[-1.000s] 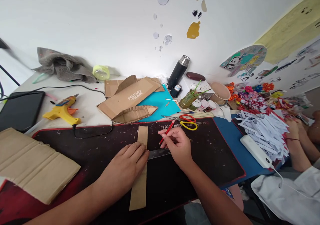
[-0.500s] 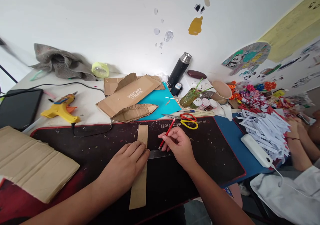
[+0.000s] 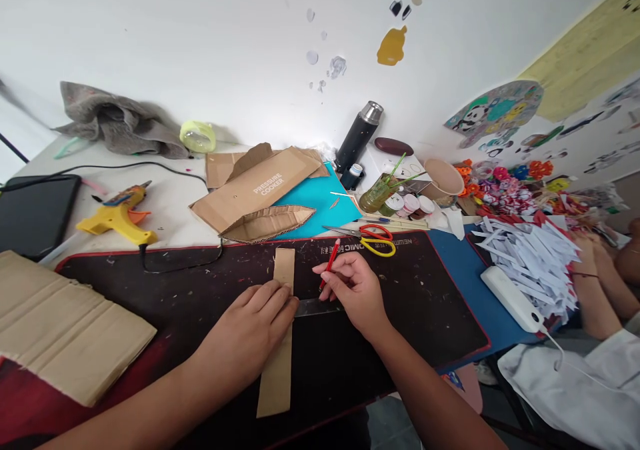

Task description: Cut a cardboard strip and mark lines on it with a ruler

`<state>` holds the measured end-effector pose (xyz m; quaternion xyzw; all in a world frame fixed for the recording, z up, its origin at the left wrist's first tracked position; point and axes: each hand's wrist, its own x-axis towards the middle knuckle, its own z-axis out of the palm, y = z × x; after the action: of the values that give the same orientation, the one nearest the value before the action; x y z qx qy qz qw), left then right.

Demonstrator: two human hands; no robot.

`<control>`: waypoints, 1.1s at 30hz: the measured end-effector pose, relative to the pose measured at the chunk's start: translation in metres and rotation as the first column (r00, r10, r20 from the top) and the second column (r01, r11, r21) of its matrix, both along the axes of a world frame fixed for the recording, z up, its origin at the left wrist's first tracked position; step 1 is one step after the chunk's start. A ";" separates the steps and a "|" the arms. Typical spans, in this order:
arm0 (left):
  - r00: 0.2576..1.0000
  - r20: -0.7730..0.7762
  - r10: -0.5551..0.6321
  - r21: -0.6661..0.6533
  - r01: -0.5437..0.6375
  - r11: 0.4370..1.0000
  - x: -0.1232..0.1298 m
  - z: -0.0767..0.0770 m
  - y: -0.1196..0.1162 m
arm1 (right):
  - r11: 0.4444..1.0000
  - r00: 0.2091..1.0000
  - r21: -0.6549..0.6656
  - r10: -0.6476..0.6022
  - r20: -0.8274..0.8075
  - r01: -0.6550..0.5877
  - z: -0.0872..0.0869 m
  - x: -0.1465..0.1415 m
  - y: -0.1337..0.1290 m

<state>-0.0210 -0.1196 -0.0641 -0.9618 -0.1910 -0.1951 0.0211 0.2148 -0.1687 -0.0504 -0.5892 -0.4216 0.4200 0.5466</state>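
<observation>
A long cardboard strip (image 3: 276, 387) lies upright in the view on the dark mat (image 3: 200, 290). Across it runs a clear ruler (image 3: 316, 307), its left part hidden beneath my left hand (image 3: 257, 323). The fingers of that hand lie close together, pressing on ruler and strip. Over the ruler's right end, my right hand (image 3: 357, 290) pinches a red pencil (image 3: 332, 258) between thumb and fingers. The pencil stands tilted, and its lower end is near the ruler. Red and yellow scissors (image 3: 377, 242) rest just beyond my right hand.
A yellow glue gun (image 3: 117, 222) and folded cardboard (image 3: 75, 330) are on the left. Cardboard pieces (image 3: 260, 187), a black flask (image 3: 357, 140) and paint jars (image 3: 410, 205) stand along the back. At right are paper strips (image 3: 535, 263) and another person's arms (image 3: 600, 290).
The pencil has turned more upright in my right hand, which has shifted slightly left. My left hand keeps its hold on the ruler and strip. The whole view has moved a little.
</observation>
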 end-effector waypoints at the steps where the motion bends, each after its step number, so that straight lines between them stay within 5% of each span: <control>1: 1.000 -0.001 0.002 0.002 -0.002 1.000 0.000 0.000 0.000 | 1.000 1.000 -0.007 -0.006 -0.006 0.006 0.000 0.001 0.000; 8: 1.000 -0.030 0.001 -0.015 -0.002 1.000 0.000 -0.004 0.001 | 0.999 0.999 -0.039 0.030 0.027 -0.029 0.003 0.004 0.000; 12: 0.999 -0.034 0.007 -0.038 -0.008 0.999 -0.002 -0.004 -0.001 | 0.994 0.970 -0.049 0.106 0.218 -0.098 0.007 0.008 -0.003; 17: 0.998 -0.063 0.011 -0.053 -0.014 0.998 -0.003 -0.003 -0.002 | 0.996 0.835 -0.035 0.093 0.542 -0.088 0.016 0.018 -0.006; 22: 0.998 -0.059 0.005 -0.035 -0.007 0.999 -0.003 -0.001 -0.002 | 0.976 0.685 -0.070 0.195 0.702 -0.206 0.014 0.021 -0.008; 28: 0.999 -0.045 0.001 -0.017 -0.002 1.000 -0.002 -0.001 -0.002 | 0.990 0.862 -0.050 0.139 0.487 -0.131 0.014 0.006 0.005; 33: 0.997 -0.075 0.003 -0.031 -0.005 1.000 -0.002 -0.002 -0.002 | 0.975 0.835 -0.017 0.197 0.513 -0.220 0.015 -0.008 0.022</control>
<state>-0.0234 -0.1213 -0.0666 -0.9683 -0.1949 -0.1560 0.0137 0.2065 -0.1464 -0.0356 -0.6183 -0.6219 0.2962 0.3785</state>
